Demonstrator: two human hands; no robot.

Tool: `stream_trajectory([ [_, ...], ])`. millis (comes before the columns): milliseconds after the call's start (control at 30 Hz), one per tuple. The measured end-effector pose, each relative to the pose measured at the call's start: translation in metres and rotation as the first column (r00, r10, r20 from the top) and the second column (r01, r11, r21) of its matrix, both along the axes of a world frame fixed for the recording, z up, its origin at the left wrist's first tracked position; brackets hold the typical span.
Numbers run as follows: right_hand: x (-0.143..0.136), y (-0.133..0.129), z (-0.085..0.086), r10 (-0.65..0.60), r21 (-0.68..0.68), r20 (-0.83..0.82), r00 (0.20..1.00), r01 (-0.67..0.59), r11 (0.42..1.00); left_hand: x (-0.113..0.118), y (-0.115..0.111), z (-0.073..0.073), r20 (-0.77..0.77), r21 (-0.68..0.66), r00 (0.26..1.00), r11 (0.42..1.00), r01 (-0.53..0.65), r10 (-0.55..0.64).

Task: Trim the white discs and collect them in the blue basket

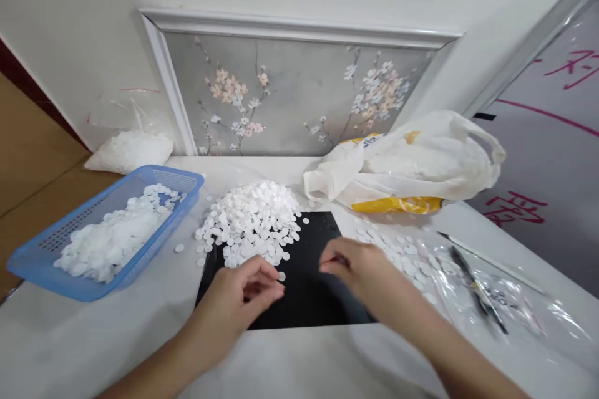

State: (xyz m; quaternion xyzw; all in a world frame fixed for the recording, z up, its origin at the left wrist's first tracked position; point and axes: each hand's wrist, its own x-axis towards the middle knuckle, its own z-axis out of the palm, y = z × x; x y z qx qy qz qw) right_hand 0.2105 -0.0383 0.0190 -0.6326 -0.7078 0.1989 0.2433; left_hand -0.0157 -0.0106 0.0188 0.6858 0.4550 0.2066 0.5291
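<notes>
Table (346, 365) spans the lower frame, carrying a black mat (306, 308) at centre and, partly on it, a pile of white discs (257, 215); as a mass the pile would probably slump and slide like loose chips. Just below it, the left hand (229, 299) has thumb and forefinger parted, the other fingers curled; to its right, the right hand (362, 265) draws its fingertips together, though I cannot tell whether they pinch anything. Each disc looks thin, smooth and very light, so a rim pinch at the pile's edge should suit better than picking one off the flat mat. Of the writing, large red characters (517, 209) mark the right edge, the lower apparently 爱; yellow and blue print on the carrier bag (407, 168), upper right of centre, is unreadable, as are small dark marks on the clear bag (519, 305), lower right.
</notes>
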Motion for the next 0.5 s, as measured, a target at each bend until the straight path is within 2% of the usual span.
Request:
stream_trajectory([
  [33,0.02,0.004,0.001,-0.068,-0.071,0.124,0.99,0.077,0.994,-0.005,0.007,0.003,-0.101,0.134,0.995,0.991,0.002,0.012],
  [100,0.057,0.01,0.001,-0.166,-0.137,0.325,0.931,0.22,0.966,-0.015,0.021,0.008,-0.178,0.328,0.982,0.945,-0.007,0.069],
  [167,0.084,0.015,-0.001,-0.213,-0.175,0.429,0.878,0.312,0.934,-0.026,0.035,0.011,-0.208,0.425,0.97,0.905,-0.029,0.129],
  [233,0.096,0.017,-0.003,-0.253,-0.159,0.467,0.847,0.362,0.919,-0.035,0.044,0.011,-0.248,0.478,0.953,0.878,-0.037,0.175],
  [300,0.097,0.017,-0.003,-0.299,-0.114,0.466,0.833,0.391,0.913,-0.04,0.047,0.009,-0.318,0.479,0.933,0.878,0.004,0.17],
  [400,0.089,0.014,-0.001,-0.373,0.019,0.427,0.824,0.404,0.915,-0.041,0.045,0.007,-0.387,0.388,0.918,0.918,0.082,0.082],
  [500,0.079,0.014,0.0,-0.378,0.03,0.367,0.85,0.396,0.918,-0.038,0.038,0.005,-0.378,0.284,0.925,0.948,0.144,-0.028],
])
